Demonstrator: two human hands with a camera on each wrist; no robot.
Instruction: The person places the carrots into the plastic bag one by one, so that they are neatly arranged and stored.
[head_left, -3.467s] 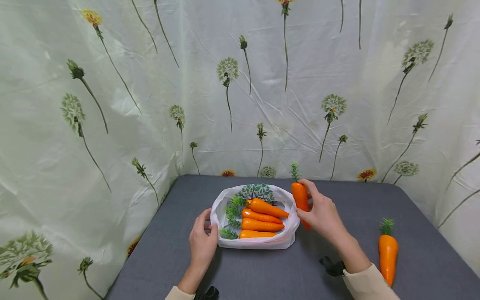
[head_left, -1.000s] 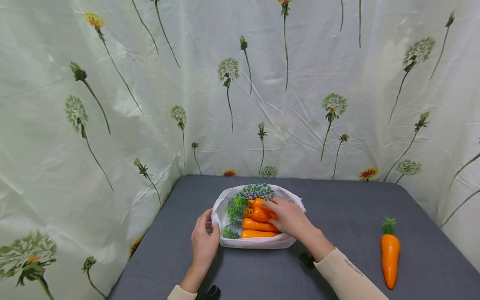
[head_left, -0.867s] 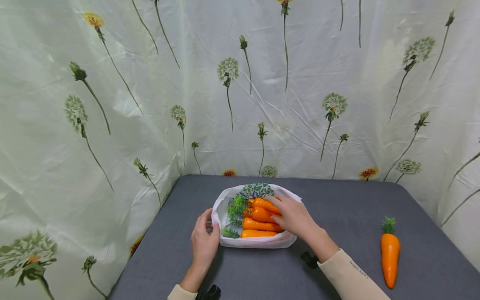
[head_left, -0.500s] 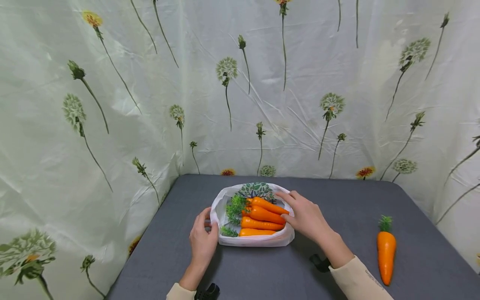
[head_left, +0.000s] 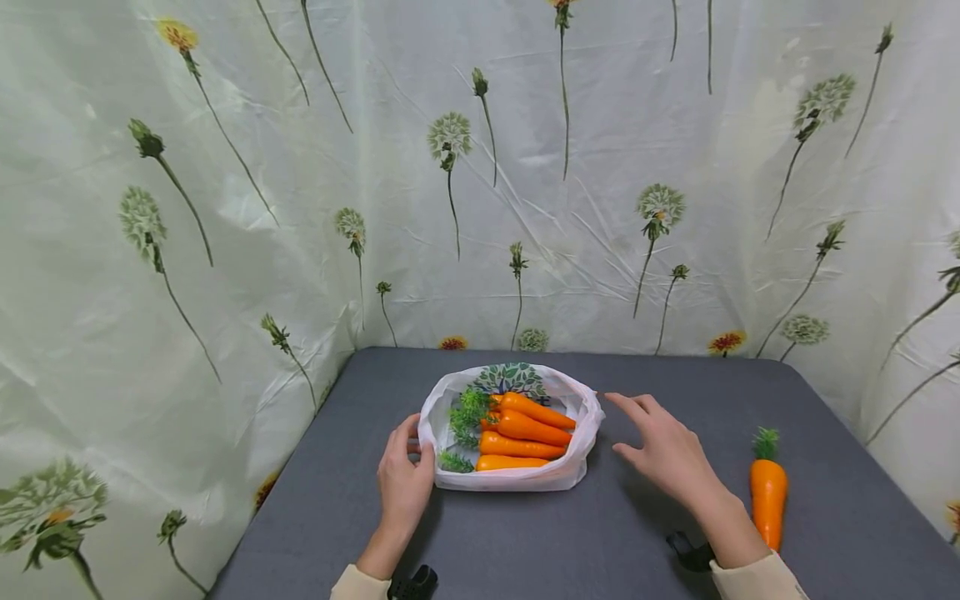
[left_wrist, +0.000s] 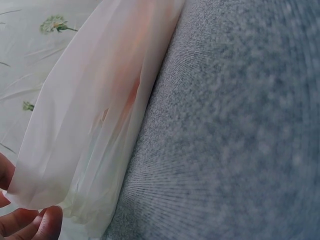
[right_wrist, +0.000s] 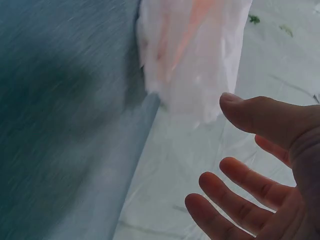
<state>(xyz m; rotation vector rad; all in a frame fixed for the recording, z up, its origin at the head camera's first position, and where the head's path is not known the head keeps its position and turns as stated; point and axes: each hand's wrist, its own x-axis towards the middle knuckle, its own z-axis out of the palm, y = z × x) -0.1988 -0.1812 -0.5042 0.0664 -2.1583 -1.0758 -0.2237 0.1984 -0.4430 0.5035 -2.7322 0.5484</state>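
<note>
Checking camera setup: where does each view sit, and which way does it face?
Head: above, looking forward and down at table, bag of carrots, loose carrot; both hands show.
Left wrist: low by table, facing bag; left hand fingertips pinch its edge.
Right wrist: low, facing bag; right hand open, empty.
All three share bag and table.

In the left wrist view the left hand is cut by the picture's edge, and only some fingertips show. The carrots are only an orange shade through the white bag. The right wrist view is blurred. In the head view, the right hand's wrist hides the lower tip of the loose carrot.
</note>
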